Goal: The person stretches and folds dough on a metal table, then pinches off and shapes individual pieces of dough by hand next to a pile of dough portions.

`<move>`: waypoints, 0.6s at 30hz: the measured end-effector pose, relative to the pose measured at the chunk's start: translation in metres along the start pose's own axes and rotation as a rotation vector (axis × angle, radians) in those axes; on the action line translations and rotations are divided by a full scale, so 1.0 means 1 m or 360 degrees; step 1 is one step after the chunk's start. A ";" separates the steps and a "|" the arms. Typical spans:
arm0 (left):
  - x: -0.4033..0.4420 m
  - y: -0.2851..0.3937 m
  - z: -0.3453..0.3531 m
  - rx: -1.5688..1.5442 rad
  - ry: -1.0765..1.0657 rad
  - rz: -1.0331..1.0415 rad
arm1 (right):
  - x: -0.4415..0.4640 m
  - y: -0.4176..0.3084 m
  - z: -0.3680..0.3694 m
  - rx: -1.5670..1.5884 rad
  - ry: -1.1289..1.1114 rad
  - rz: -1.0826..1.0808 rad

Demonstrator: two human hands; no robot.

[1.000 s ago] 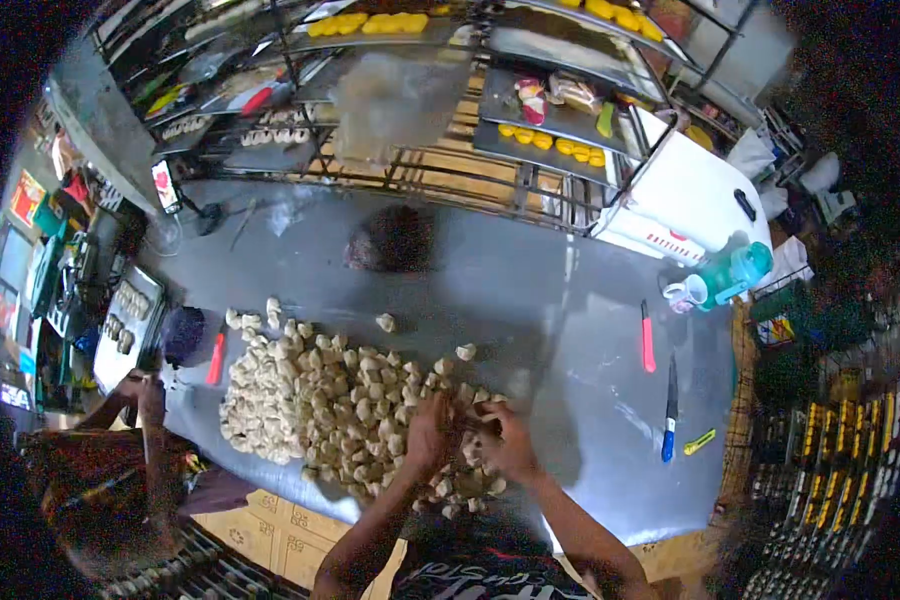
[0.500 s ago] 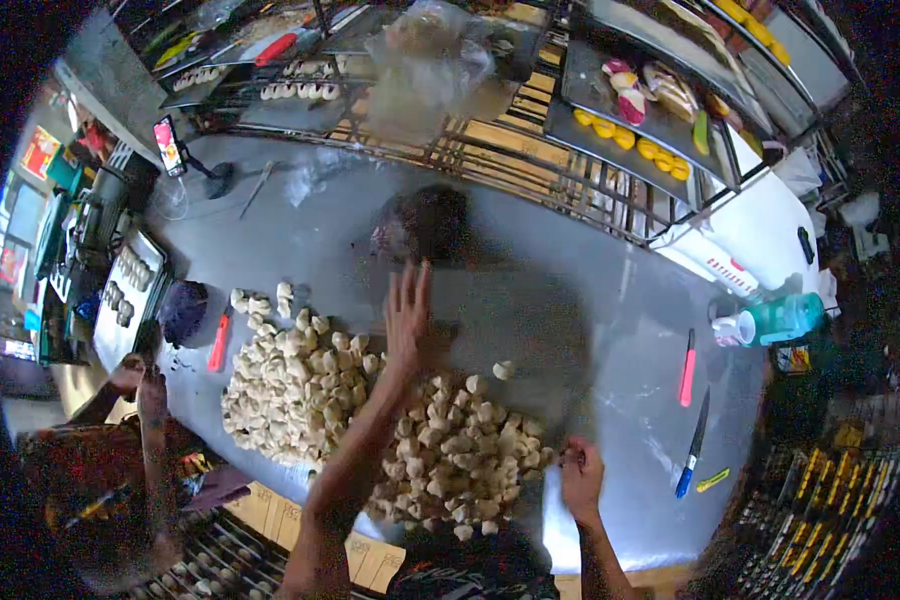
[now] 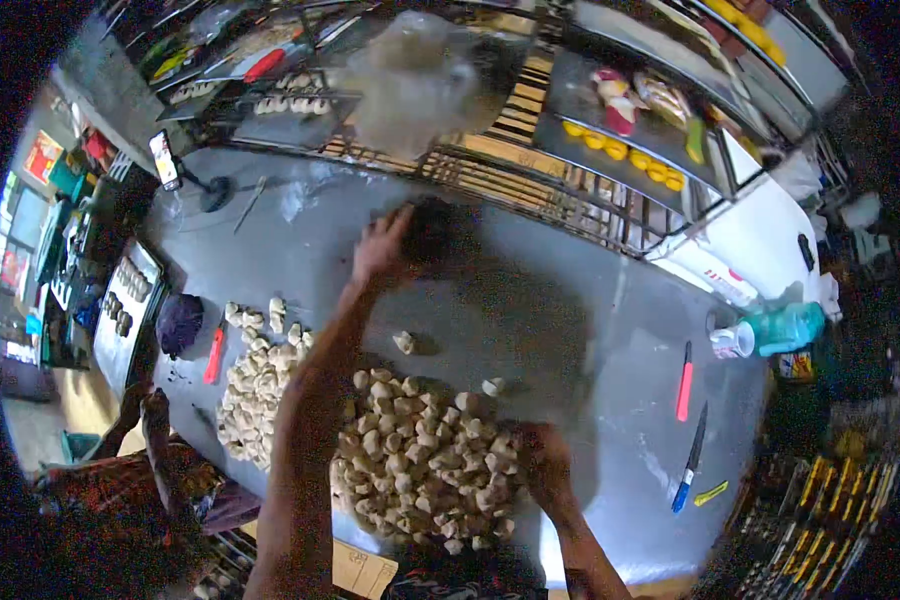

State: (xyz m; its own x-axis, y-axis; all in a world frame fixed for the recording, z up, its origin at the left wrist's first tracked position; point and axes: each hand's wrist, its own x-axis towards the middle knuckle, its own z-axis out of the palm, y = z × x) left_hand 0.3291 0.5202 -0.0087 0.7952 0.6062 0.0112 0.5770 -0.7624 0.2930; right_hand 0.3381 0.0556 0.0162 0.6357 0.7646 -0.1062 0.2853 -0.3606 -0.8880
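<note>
My left hand (image 3: 382, 245) reaches across the table to a dark rounded lump (image 3: 432, 232). Its fingers are stretched out and seem to touch the lump's left side, though motion blurs them. My right hand (image 3: 542, 458) is low and in shadow at the right edge of a pile of small pale dough pieces (image 3: 425, 460). Its fingers are curled; what they hold, if anything, cannot be made out. One dough piece (image 3: 404, 343) lies apart between the lump and the pile. A second dough pile (image 3: 255, 395) is partly hidden behind my left forearm.
A person's hands (image 3: 154, 405) are at the left, near another dark lump (image 3: 180, 325) and a red-handled tool (image 3: 214, 356). On the right lie a red-handled tool (image 3: 684, 385), a blue-handled knife (image 3: 692, 465) and a yellow cutter (image 3: 711, 493). A tray rack (image 3: 610, 200) stands behind.
My left hand has moved forward and left to the dark lump. The right hand has shifted left against the pile. A lone dough piece now shows where my left hand was.
</note>
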 end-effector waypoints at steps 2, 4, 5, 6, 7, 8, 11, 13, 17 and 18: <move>0.020 -0.030 0.011 -0.0909 0.0035 0.0272 | -0.018 0.007 -0.013 0.0189 0.0052 0.0087; 0.029 -0.034 0.016 -0.1715 0.0227 0.0601 | -0.052 0.033 -0.028 0.0253 0.0128 0.0203; 0.015 -0.022 -0.013 -0.1791 0.0058 0.0204 | -0.069 0.047 -0.033 0.0298 0.0159 0.0265; -0.008 -0.006 -0.047 -0.1836 -0.0115 -0.0202 | -0.080 0.055 -0.035 0.0346 0.0191 0.0335; -0.026 0.010 -0.060 -0.1853 -0.0303 -0.0600 | -0.090 0.064 -0.039 0.0274 0.0207 0.0399; -0.043 -0.014 -0.010 -0.2175 -0.0227 -0.0024 | -0.107 0.074 -0.041 0.0193 0.0246 0.0493; -0.124 0.061 -0.012 -0.2712 -0.0866 -0.0501 | -0.120 0.055 -0.052 0.0059 0.0300 0.0450; -0.159 0.029 0.125 -0.3004 -0.0801 -0.0540 | -0.124 0.033 -0.057 0.0111 0.0219 0.0590; -0.262 0.181 0.133 -0.2601 -0.0810 -0.0172 | -0.130 0.033 -0.055 0.0211 0.0613 0.0438; -0.274 0.242 0.076 -0.2563 -0.0943 -0.0284 | -0.132 0.026 -0.059 0.0165 0.0796 0.0303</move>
State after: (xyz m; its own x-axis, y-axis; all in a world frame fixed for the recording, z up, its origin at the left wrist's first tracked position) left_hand 0.2653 0.1526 -0.0138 0.9155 0.2101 -0.3431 0.2012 0.4993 0.8427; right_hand 0.3042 -0.0864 0.0332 0.9402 0.3342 -0.0663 0.0755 -0.3939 -0.9160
